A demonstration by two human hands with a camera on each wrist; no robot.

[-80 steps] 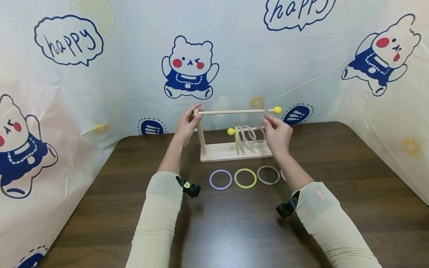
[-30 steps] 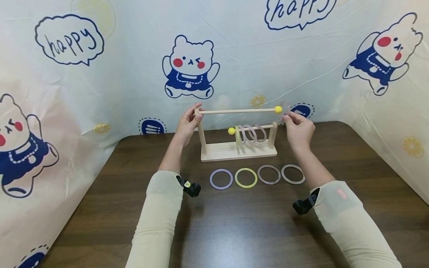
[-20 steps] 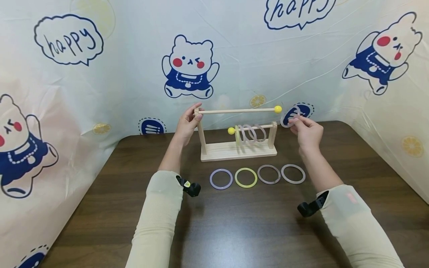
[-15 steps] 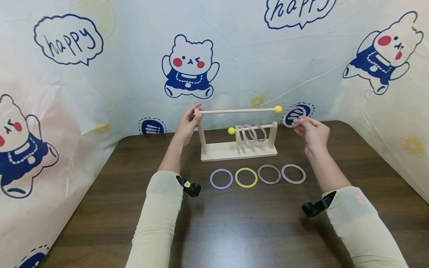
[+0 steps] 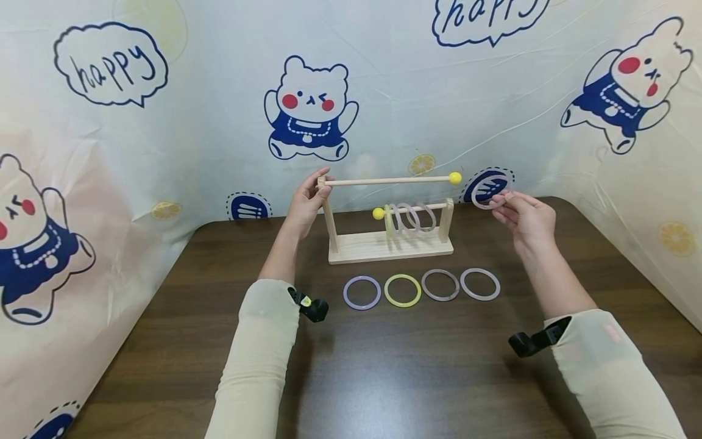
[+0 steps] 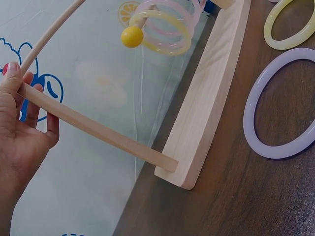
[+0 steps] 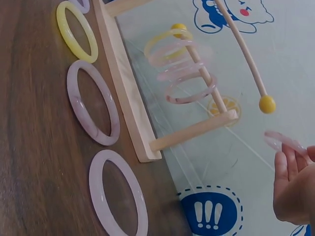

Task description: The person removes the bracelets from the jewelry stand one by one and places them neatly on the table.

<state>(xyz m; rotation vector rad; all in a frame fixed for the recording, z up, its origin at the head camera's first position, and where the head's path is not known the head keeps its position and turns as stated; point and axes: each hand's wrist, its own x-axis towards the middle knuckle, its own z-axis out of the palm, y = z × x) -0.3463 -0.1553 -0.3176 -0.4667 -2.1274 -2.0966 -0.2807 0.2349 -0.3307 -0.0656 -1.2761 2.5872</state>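
A wooden bangle rack (image 5: pixel 389 249) stands near the table's far edge. My left hand (image 5: pixel 304 207) pinches the top of its left post, where the upper rod (image 5: pixel 386 181) begins. That rod carries no bangle and ends in a yellow ball (image 5: pixel 455 178). Several bangles hang on the lower rod, a yellow bangle (image 7: pixel 152 43) nearest its ball tip and pale pink ones behind. To the right of the rack, my right hand (image 5: pixel 529 221) pinches a translucent pale pink bangle (image 7: pixel 283 140) in the air, apart from the rod's end.
In front of the rack, a lavender bangle (image 5: pixel 362 308), a yellow bangle (image 5: pixel 403 305), a greyish-pink bangle (image 5: pixel 440 299) and a pale bangle (image 5: pixel 480 299) lie flat in a row on the brown table (image 5: pixel 384 378). A printed cloth (image 5: pixel 219 134) hangs behind.
The right hand has drawn the pale pink bangle along the upper rod, off past its yellow ball, and further right. The left hand has stayed on the post.
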